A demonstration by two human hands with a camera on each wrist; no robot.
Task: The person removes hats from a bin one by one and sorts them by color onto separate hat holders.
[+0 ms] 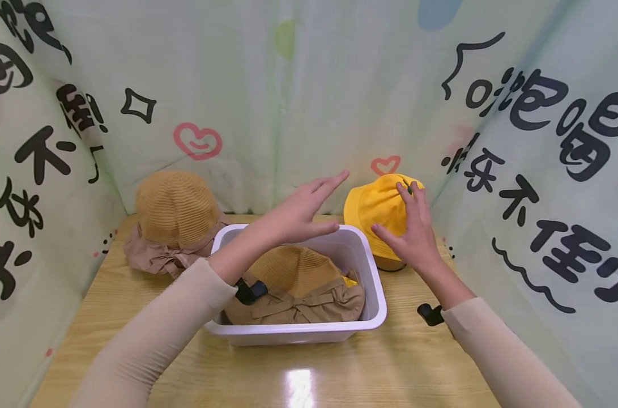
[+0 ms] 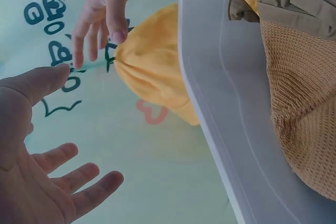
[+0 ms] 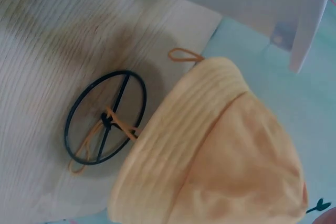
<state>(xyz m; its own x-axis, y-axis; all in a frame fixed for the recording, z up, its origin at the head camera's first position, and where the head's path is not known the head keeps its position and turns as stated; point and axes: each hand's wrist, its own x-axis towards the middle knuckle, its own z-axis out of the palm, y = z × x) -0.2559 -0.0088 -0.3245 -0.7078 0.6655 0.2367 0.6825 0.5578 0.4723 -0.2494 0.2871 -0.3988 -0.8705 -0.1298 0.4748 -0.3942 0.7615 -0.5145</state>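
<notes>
A yellow bucket hat point(image 1: 371, 208) with a green sprout on top sits at the back right of the table. My right hand point(image 1: 416, 235) is spread beside the hat, fingers bent loosely; whether it touches the hat I cannot tell. My left hand point(image 1: 306, 212) reaches over the bin with fingers extended and holds nothing. In the left wrist view both hands appear apart from each other. Beneath the hat, the right wrist view shows a black wire ring point(image 3: 68, 124) and a thin cord point(image 3: 184, 55). A tan woven hat point(image 1: 293, 269) with a brown bow brim lies in the white bin point(image 1: 309, 327).
Another tan woven hat point(image 1: 176, 209) with a pinkish-brown brim stands at the back left. Something yellow point(image 1: 349, 281) shows beside the hat in the bin. Printed curtains point(image 1: 247, 113) enclose the wooden table point(image 1: 390, 362) at the back and sides.
</notes>
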